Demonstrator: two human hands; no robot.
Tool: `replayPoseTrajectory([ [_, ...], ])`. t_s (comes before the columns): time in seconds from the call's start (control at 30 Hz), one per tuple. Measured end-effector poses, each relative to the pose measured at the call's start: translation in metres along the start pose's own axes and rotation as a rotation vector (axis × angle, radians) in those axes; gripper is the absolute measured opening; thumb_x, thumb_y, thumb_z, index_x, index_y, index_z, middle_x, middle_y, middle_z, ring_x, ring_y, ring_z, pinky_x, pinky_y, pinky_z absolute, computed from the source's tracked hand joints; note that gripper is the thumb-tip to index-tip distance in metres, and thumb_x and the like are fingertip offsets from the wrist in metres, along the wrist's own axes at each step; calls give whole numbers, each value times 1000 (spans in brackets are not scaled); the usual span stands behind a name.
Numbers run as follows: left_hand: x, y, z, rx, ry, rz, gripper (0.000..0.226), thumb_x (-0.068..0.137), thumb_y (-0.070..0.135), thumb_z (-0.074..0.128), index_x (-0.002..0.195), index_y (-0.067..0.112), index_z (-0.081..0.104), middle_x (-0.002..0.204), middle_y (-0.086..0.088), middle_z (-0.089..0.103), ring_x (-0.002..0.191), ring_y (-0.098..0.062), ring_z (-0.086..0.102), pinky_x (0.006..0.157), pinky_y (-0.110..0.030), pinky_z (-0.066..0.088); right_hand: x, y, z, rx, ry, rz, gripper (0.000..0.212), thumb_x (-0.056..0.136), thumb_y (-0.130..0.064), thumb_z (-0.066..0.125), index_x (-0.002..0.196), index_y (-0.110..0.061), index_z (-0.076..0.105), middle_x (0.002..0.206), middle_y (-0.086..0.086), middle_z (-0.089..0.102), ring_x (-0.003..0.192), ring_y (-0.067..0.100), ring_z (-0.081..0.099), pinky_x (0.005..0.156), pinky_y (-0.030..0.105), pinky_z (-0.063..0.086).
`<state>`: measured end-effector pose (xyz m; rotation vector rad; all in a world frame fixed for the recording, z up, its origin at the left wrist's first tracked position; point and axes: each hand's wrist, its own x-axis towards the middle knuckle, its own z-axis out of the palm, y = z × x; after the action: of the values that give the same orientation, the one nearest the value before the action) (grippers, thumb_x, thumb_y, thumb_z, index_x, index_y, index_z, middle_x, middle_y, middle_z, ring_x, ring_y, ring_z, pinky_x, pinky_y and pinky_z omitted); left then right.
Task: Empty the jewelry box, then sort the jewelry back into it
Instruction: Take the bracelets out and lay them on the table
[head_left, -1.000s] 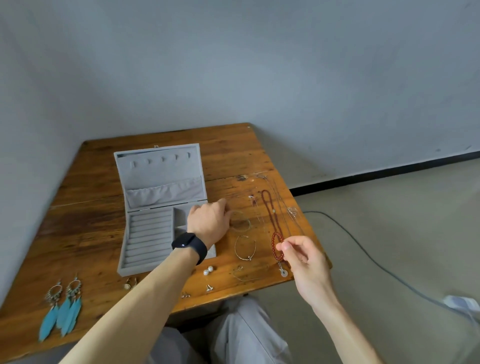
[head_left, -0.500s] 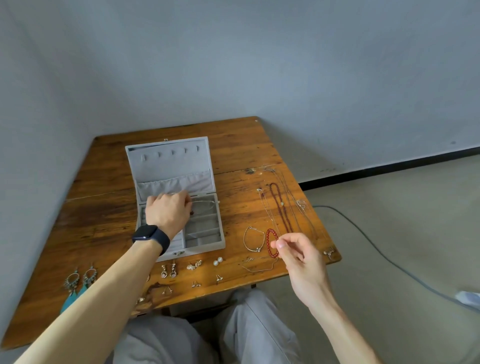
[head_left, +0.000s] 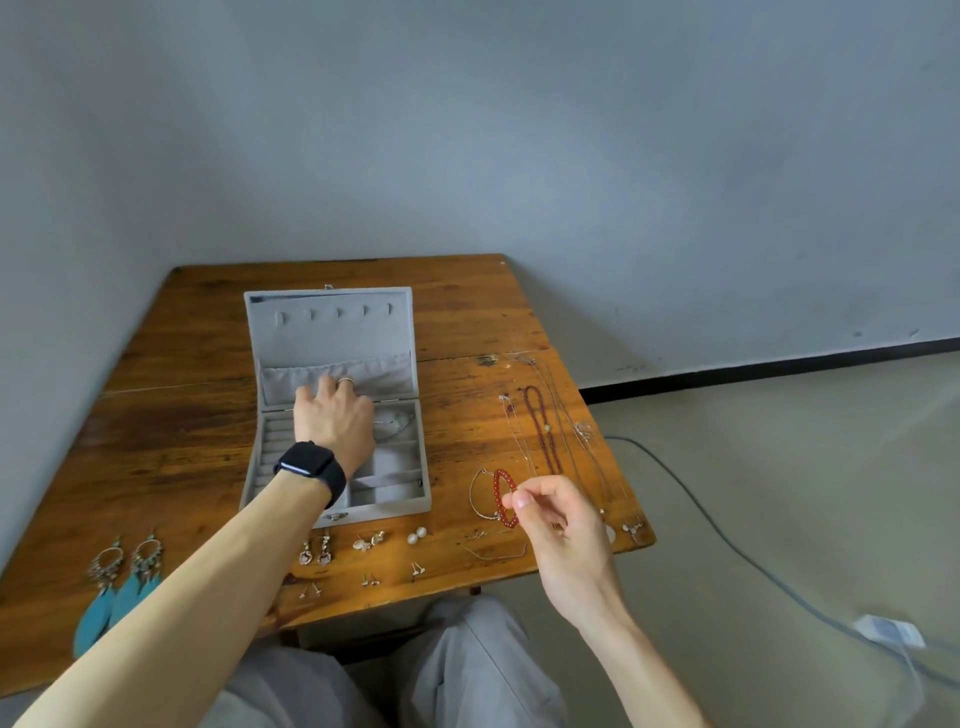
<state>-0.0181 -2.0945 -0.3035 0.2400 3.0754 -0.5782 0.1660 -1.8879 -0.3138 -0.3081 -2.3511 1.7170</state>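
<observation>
Two hands going: right hand pinches the red bracelet, which lies on the desk right of the box, long axis pointing away from me. My left hand is over the box, can't tell if it's holding anything.

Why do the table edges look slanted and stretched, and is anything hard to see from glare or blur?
Head view: the wide-angle lens splays the table outward toward the frame's bottom; soft light leaves a brighter sheen on the wood beside the necklaces; the small stud earrings are too fine to make out clearly.
</observation>
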Motion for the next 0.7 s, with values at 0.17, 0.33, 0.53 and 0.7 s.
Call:
replayPoseTrajectory([
  [0.17, -8, -12, 13, -355, 69, 5, 38, 95, 28, 47, 132, 23, 56, 131, -8, 59, 123, -29, 50, 101, -45, 42, 22, -10, 12, -29, -52, -28, 4, 97, -27, 61, 96, -30, 64, 98, -13, 72, 100, 4, 65, 87, 23, 52],
  [0.33, -50, -29, 47, -648, 203, -12, 51, 100, 38, 46, 149, 26, 41, 147, -4, 51, 135, -27, 46, 111, -45, 35, 65, -28, 44, -74, -153, -45, 6, 98, -22, 59, 98, -24, 65, 98, -12, 71, 95, -4, 64, 78, 8, 47],
  [0.53, -77, -39, 84, -596, 113, -34, 71, 93, 57, 4, 157, 35, 26, 164, 2, 27, 152, -17, 17, 123, -45, 5, 114, -51, 104, -117, -269, -13, 6, 98, -22, 60, 98, -23, 65, 99, -9, 70, 94, 7, 65, 79, 21, 49],
  [0.7, -78, -36, 81, -602, 82, -53, 69, 93, 54, 2, 159, 36, 15, 167, 3, 15, 154, -18, 8, 124, -49, 1, 141, -44, 137, -311, -285, 24, 7, 96, -29, 63, 94, -27, 69, 98, -8, 71, 95, 15, 67, 82, 33, 53],
])
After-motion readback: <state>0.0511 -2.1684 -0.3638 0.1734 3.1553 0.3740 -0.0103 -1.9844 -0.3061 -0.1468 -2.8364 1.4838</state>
